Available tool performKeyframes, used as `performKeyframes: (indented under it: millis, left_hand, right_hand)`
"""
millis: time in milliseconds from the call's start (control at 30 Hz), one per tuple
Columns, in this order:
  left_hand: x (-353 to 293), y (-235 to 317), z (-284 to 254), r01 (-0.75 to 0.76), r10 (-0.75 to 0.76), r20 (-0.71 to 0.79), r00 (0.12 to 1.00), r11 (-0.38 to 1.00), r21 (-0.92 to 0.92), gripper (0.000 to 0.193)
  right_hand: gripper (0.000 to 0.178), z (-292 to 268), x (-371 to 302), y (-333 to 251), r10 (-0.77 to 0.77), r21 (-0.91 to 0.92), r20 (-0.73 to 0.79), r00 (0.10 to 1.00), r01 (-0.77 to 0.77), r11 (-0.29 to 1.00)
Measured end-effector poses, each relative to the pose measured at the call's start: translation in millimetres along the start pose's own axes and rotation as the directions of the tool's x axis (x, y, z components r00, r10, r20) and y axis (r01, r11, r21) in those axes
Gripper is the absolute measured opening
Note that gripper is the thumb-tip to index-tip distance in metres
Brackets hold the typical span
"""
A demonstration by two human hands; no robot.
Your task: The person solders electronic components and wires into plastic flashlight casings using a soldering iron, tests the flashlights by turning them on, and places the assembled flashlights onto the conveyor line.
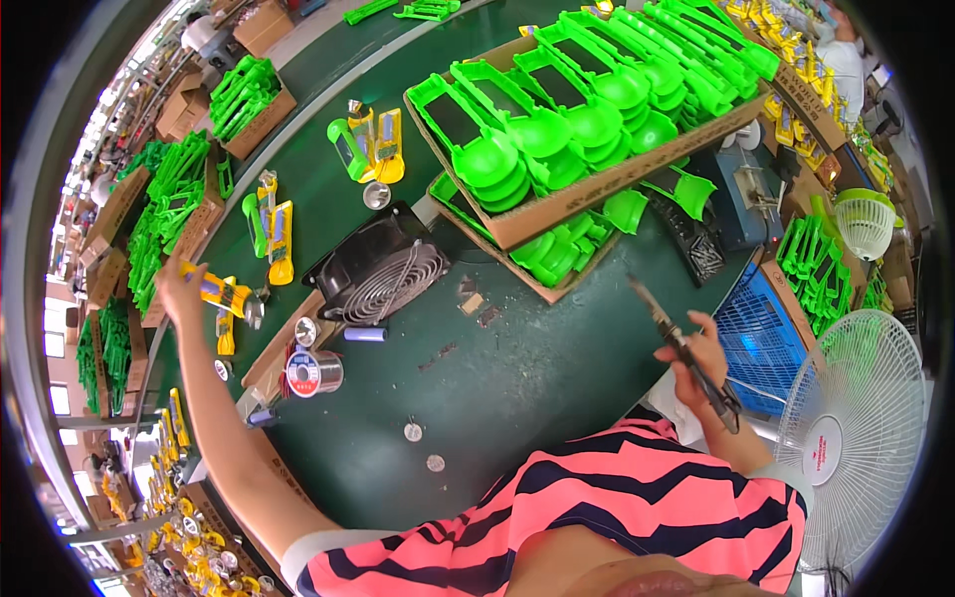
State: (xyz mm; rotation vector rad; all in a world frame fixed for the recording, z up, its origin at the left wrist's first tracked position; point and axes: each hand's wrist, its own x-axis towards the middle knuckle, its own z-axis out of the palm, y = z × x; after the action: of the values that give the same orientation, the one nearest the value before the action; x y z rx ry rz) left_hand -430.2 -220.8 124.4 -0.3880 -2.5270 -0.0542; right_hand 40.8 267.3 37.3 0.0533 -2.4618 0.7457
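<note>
Out at the far left, my left hand (179,291) is closed on the end of a yellow flashlight housing (225,296), with a silver reflector (255,312) at its other end. Another yellow housing (226,331) lies just below it. My right hand (700,360) grips the dark handle of a soldering iron (686,354), whose tip points up and left above the green table (517,368). A solder wire spool (314,372) stands at the table's left, with a loose reflector (305,331) behind it and a blue cylindrical cell (365,334) nearby.
A cardboard box (597,199) piled with green plastic housings (542,132) rests on another box at the back. A black fan (383,269) with a wire guard sits mid-table. At the right are a blue basket (761,338) and a large white fan (852,438).
</note>
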Motion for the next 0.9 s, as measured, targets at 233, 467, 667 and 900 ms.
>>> performKeyframes:
  millis: [233, 467, 667, 900]
  left_hand:
    - [-114, 76, -182, 0.142, -0.166, -0.025, 0.986, 0.907, -0.397, 0.025]
    - [-325, 247, -138, 0.432, -0.359, 0.296, 0.885, 0.398, -0.809, 0.019]
    - [-383, 328, -124, 0.295, -0.295, 0.062, 0.953, 0.868, -0.399, 0.039]
    - [-353, 321, -188, -0.154, 0.107, -0.133, 0.985, 0.893, -0.423, 0.018]
  right_hand:
    - [0.015, -66, 112, 26, -0.057, -0.149, -0.486, 0.872, -0.019, 0.989]
    - [0.049, -75, 214, 48, -0.066, -0.536, -0.528, 0.846, -0.273, 0.799]
    - [0.041, -80, 219, 64, 0.342, -0.261, -0.404, 0.848, -0.465, 0.846]
    - [0.03, -96, 210, 40, 0.16, 0.287, -0.404, 0.901, -0.042, 0.957]
